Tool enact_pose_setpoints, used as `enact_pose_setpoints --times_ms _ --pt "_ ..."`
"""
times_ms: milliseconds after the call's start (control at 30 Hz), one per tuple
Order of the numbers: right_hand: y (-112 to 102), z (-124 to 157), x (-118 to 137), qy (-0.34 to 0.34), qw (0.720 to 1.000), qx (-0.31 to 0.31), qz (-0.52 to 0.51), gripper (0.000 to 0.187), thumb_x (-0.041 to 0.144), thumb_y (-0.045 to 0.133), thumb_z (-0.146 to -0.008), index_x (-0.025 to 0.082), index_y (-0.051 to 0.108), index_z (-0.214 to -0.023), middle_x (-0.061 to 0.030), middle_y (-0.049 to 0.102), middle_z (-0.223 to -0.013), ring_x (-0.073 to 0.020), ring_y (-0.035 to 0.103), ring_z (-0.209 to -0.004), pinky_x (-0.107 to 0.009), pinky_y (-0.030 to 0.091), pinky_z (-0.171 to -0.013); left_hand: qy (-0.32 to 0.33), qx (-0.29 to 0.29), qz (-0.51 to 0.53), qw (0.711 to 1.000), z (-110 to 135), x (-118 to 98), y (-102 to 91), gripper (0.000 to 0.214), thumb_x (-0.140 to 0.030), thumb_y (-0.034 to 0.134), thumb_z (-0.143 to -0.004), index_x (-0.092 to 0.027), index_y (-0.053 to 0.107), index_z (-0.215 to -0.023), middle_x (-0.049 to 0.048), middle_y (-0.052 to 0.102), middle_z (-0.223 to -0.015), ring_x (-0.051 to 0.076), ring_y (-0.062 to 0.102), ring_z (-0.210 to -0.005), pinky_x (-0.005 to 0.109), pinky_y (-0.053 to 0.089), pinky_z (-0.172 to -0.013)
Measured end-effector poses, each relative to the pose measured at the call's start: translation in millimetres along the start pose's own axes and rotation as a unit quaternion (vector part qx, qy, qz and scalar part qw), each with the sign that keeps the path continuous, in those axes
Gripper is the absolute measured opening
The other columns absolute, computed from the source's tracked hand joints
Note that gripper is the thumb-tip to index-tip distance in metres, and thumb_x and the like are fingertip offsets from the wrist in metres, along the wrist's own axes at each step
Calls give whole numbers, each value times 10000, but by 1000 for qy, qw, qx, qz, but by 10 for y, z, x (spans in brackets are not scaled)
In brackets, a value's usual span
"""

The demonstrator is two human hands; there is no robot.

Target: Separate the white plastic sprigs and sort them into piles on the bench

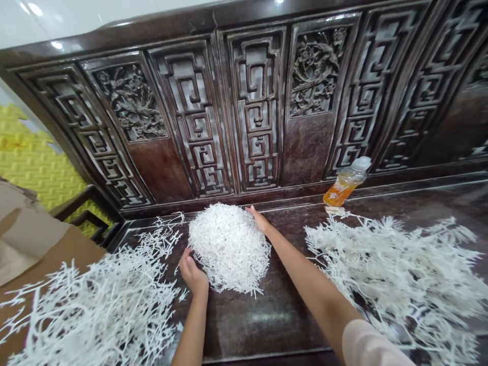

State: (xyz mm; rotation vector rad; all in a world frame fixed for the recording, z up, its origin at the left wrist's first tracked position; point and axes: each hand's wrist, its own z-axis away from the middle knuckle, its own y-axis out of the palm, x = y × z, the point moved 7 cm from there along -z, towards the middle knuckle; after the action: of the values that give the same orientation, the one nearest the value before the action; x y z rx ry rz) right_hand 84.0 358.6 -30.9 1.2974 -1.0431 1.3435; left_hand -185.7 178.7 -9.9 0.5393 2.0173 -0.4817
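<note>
A rounded heap of short white plastic-looking sprigs (229, 246) sits on the dark wooden bench, cupped between my two hands. My left hand (193, 274) curves against its near left side, the palm turned toward the heap. At the far right side my right hand (258, 221) presses in, its forearm reaching across from the lower right. Some fingers of both hands are hidden by the sprigs. To the left of the heap lies a tangle of white branched stems (110, 300). Another pile of feathery white branches (400, 264) spreads out on the right.
A carved lattice backrest (163, 170) rises behind the heap. An orange drink bottle (345, 184) with a white cap stands near it at the right, with a small pale item (334, 210) by its base. Cardboard (72, 249) and a yellow textured surface (41, 162) are at the left.
</note>
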Motion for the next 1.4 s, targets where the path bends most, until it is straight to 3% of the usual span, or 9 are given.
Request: enact_pose_setpoints --times_ms 200,300,467,667,867,933,1067,1167,1400 --pt "-178 43 204 -45 997 -53 -17 753 731 234 -709 208 524 -1166 -73 462 -1260 -227 405 -1171 -397 228 -1019 20 -8 -10 1000 0 -50 -22 426 -386 253 -848 -134 558 -1004 102 541 -1066 195 470 -1050 361 325 -946" --pt "-371 81 317 -72 989 -102 78 723 723 213 -719 207 624 -1016 -68 563 -1143 -236 451 -1123 -412 221 -1013 16 -4 -21 1000 3 -77 -26 424 -389 257 -845 -131 562 -987 103 550 -1033 193 486 -1014 357 339 -929" --pt "-410 172 350 -65 962 -84 251 508 624 371 -747 219 678 -750 -53 658 -918 -252 509 -1043 -462 35 -1038 18 3 -44 999 1 -134 -35 414 -384 261 -839 -137 570 -962 102 552 -991 199 493 -971 350 361 -892" --pt "-184 263 414 -130 950 -30 283 504 546 286 -818 195 632 -921 -55 647 -931 -220 557 -928 -379 354 -894 19 17 -62 998 -3 -171 -23 387 -352 264 -836 -137 561 -961 90 548 -948 195 493 -922 347 369 -861" --pt "-131 477 942 -209 904 -104 357 380 351 325 -846 126 567 -1033 -109 575 -1060 -195 497 -1018 -329 336 -918 38 18 -75 996 -4 -202 -14 352 -329 288 -816 -142 564 -929 91 547 -921 216 478 -922 374 353 -862" --pt "-127 719 1203 -236 888 -117 377 322 293 352 -837 140 570 -1017 -98 573 -1047 -178 502 -997 -324 337 -912 47 21 -76 996 -14 -206 5 328 -318 304 -801 -150 567 -903 87 547 -904 224 475 -924 383 350 -863" --pt "-117 1431 1583 -262 851 -41 453 216 272 443 -793 207 611 -914 -49 593 -996 -181 507 -968 -383 281 -947 55 32 -69 996 -30 -240 18 254 -292 347 -766 -172 567 -797 80 543 -860 230 478 -918 380 361 -854" --pt "-386 2021 1717 -231 836 -52 494 196 296 473 -774 221 619 -881 -49 582 -1030 -202 494 -1000 -430 231 -972 63 8 -77 995 -2 -329 -58 206 -280 378 -737 -176 555 -746 88 534 -845 244 465 -937 383 355 -855" --pt "-1001 3693 1420 -131 854 -167 475 265 321 351 -832 244 601 -875 -52 623 -890 -181 556 -873 -349 393 -848 114 20 -109 987 258 -642 -198 198 -314 435 -677 -165 544 -749 115 471 -953 278 419 -992 409 300 -897"
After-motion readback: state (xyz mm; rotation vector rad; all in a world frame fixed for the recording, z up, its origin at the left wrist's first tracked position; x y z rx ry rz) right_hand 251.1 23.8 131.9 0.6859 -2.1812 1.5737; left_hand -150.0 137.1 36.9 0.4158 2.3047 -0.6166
